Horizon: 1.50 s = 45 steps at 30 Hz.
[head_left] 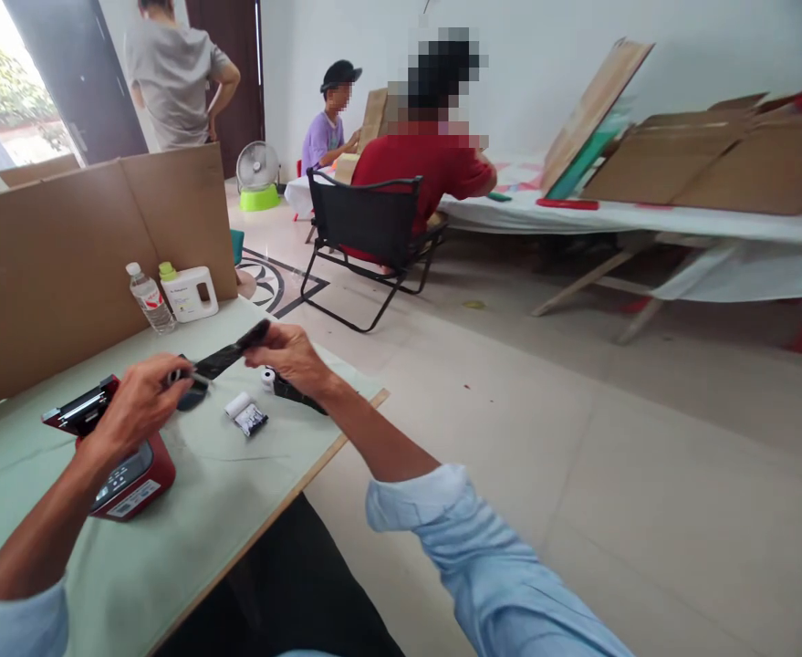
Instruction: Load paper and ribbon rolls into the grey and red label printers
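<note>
A black ribbon (218, 362) is stretched between my two hands above the green table (215, 520). My left hand (141, 394) is closed on its near end, where a small spool shows at the fingertips. My right hand (292, 358) pinches the dark, rolled far end. Below my left hand stands a red and black machine, which looks like a small printer (133, 484), with its lid (86, 406) raised. A white paper roll (244, 413) with a dark printed end lies between my hands. Partly behind my right wrist are a small white roll (268, 380) and a black object (297, 393).
A water bottle (151, 299) and a white jug (192, 294) stand against a cardboard panel (51, 283). The table's wooden edge (284, 502) runs close to me. Beyond are a seated person in red (401, 173), a folding chair (366, 214), a fan (258, 169) and other people.
</note>
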### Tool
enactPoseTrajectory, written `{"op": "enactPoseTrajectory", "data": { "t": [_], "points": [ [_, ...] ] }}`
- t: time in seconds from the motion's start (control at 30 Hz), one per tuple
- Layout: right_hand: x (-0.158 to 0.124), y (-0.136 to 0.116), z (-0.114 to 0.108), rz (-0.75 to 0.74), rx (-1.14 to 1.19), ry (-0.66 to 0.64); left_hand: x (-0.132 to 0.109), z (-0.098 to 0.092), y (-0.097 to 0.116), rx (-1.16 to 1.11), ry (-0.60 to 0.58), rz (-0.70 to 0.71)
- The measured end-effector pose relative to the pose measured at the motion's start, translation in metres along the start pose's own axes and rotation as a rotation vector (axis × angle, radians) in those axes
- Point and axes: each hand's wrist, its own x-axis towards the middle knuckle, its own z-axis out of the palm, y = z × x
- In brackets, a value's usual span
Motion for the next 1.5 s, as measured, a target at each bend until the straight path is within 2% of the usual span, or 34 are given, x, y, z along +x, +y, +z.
{"op": "enactPoseTrajectory", "data": {
  "t": [0.13,0.23,0.33,0.43,0.57,0.63,0.83,1.1,1.3,1.37,1.5],
  "points": [
    [-0.002,0.015,-0.077,0.083,-0.211,0.266,0.084,0.056,0.004,0.039,-0.074,0.055],
    [-0.005,0.034,-0.112,0.141,-0.286,0.32,0.124,0.106,0.003,0.07,-0.145,0.066],
    [-0.014,0.05,-0.131,0.203,-0.35,0.31,0.14,0.146,-0.001,0.064,-0.214,0.083],
    [-0.03,0.059,-0.141,0.261,-0.403,0.273,0.138,0.166,-0.009,0.039,-0.329,0.108],
    [-0.051,0.059,-0.143,0.313,-0.432,0.18,0.13,0.174,-0.018,-0.007,-0.515,0.169],
    [-0.06,0.056,-0.141,0.328,-0.433,0.132,0.126,0.179,-0.018,0.001,-0.565,0.204],
    [-0.079,0.046,-0.13,0.344,-0.431,0.053,0.114,0.195,-0.006,0.054,-0.474,0.223],
    [-0.107,0.04,-0.12,0.379,-0.5,-0.02,0.075,0.17,-0.001,0.049,-0.556,0.254],
    [-0.114,0.035,-0.128,0.318,-0.649,-0.149,0.06,0.163,0.002,0.06,-0.566,0.265],
    [-0.114,0.035,-0.131,0.312,-0.681,-0.146,0.058,0.163,0.0,0.043,-0.574,0.27],
    [-0.111,0.035,-0.13,0.258,-0.698,-0.059,0.056,0.16,-0.003,0.017,-0.59,0.221]
  ]
}}
